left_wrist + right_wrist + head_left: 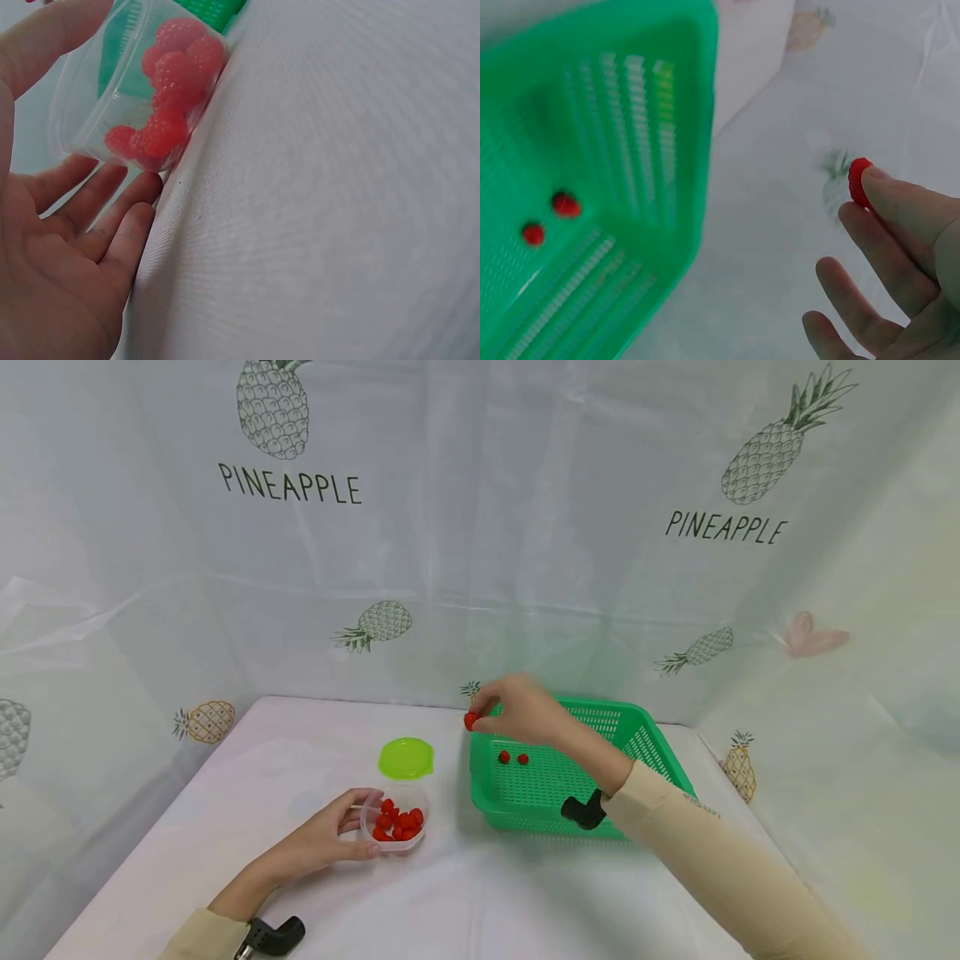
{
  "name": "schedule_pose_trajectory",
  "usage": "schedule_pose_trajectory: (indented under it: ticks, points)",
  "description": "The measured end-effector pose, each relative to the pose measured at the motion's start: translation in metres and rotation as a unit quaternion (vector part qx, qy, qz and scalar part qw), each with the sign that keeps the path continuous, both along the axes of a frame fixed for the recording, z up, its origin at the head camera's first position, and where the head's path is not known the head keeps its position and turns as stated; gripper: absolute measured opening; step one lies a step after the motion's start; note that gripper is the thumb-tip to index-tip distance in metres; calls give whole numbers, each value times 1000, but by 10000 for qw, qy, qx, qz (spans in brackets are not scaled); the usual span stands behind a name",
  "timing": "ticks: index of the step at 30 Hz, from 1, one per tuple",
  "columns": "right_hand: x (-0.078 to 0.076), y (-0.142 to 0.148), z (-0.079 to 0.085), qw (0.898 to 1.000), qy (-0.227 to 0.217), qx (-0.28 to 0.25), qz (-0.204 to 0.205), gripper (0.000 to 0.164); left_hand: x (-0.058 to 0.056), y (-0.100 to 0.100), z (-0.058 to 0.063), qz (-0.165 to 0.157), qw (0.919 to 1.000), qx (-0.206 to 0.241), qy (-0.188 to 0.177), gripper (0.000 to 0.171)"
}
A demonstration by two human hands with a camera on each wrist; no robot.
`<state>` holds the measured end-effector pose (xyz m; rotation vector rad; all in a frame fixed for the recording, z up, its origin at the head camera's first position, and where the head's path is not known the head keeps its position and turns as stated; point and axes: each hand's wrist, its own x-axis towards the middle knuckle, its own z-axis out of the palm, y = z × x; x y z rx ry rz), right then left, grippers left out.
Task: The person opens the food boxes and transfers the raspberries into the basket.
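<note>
My left hand (326,837) holds a small clear plastic tub (86,105) on the table, thumb on one side and fingers curved along the other. Several red raspberries (180,79) lie at the bottom of the tub. Above the left rim of a green basket (517,820), my right hand (525,710) pinches one raspberry (859,182) between thumb and index finger, its other fingers spread apart. Two more raspberries (565,205) sit on the basket floor.
A flat yellow-green lid (406,758) lies on the white-covered table (187,802), behind the tub and left of the basket. Right behind the table hangs a pale curtain (480,543) printed with pineapples. Black wrist mounts (583,811) stick out from both sleeves.
</note>
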<state>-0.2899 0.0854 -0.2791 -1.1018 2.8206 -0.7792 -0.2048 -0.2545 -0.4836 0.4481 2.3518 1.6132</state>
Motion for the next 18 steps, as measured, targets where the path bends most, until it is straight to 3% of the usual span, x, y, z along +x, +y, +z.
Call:
schedule_pose_trajectory:
  ticks: [5, 9, 18]
  points:
    - [-35, 34, 2, 9994, 171, 308, 6, 5, 0, 1, 0, 16, 10000, 53, -27, 89]
    - [-57, 56, -9, 9990, 215, 375, -125, 8, 0, 1, 0, -11, 10000, 79, -37, 89]
    - [-84, 82, -37, 9974, -142, 464, -537, 13, 1, 0, 1, -2, 9999, 97, -79, 88]
